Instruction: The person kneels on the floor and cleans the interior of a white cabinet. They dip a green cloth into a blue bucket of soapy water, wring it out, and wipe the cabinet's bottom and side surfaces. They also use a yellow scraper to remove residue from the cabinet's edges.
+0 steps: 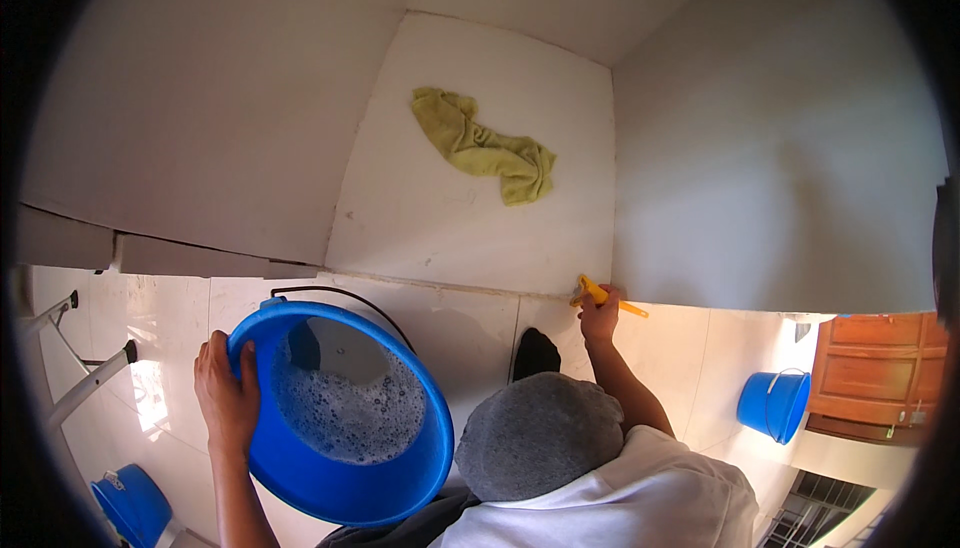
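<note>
My left hand (229, 390) grips the left rim of a blue plastic bucket (341, 488), with the thumb over the edge. Greyish water topped with white suds (360, 413) lies inside the tilted bucket. In my right hand (600, 317) is a yellow-handled scraper (592, 291). Its head is at the front right corner of a white cabinet's bottom panel (420, 244); whether the blade touches the panel cannot be made out. A crumpled yellow-green cloth (487, 150) lies further back on that panel, apart from both hands.
Pale cabinet walls (712, 195) enclose the panel. Below it, a black-covered foot (536, 353) stands on glossy floor tiles (660, 353). Other blue buckets (772, 405) stand right and lower left. Metal ladder legs (94, 383) are at left. A rounded grey cloth-covered shape (540, 435) is near my white-clothed arm.
</note>
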{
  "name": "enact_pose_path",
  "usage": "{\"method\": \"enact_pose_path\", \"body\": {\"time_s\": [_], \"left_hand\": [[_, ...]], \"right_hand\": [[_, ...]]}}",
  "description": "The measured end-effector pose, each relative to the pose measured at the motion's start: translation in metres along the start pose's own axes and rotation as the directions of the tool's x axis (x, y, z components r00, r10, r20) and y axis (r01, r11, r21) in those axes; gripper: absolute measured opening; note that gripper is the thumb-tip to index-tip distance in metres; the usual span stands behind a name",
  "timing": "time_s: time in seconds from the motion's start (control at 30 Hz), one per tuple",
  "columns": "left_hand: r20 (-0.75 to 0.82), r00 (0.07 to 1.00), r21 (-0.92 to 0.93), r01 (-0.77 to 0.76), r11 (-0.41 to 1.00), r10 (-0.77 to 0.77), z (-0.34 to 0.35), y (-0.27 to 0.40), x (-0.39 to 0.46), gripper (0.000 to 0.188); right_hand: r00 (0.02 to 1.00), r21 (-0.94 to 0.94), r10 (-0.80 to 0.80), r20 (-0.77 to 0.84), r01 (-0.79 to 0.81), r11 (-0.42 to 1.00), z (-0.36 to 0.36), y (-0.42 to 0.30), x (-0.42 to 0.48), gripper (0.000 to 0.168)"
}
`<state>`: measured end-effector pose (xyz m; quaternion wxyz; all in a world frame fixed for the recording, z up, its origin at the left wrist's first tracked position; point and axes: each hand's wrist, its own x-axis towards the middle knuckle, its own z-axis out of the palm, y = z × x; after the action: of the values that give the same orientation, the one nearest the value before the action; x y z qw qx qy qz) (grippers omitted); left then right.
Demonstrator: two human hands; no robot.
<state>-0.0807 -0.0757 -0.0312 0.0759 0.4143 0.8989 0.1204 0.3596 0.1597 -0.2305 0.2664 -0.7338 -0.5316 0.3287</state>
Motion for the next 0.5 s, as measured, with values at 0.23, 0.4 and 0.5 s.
{"method": "enact_pose_path", "body": {"time_s": [0.23,0.4,0.5], "left_hand": [[-0.029,1.0,-0.02,0.005,1.0,-0.006,0.001,0.001,0.0,0.019],[-0.012,1.0,0.011,0.009,1.0,-0.009,0.001,0.001,0.001,0.019],[-0.001,1.0,0.003,0.007,1.0,-0.007,0.001,0.001,0.002,0.019]], "right_hand": [[0.984,-0.091,-0.152,0.089,0.16,0.983,0.023,0.006,-0.011,0.031],[1.0,-0.007,0.014,0.008,-0.014,1.0,-0.002,0.005,-0.004,0.03],[1.0,-0.061,-0.006,0.023,0.007,0.998,0.0,0.002,-0.007,0.031]]}}
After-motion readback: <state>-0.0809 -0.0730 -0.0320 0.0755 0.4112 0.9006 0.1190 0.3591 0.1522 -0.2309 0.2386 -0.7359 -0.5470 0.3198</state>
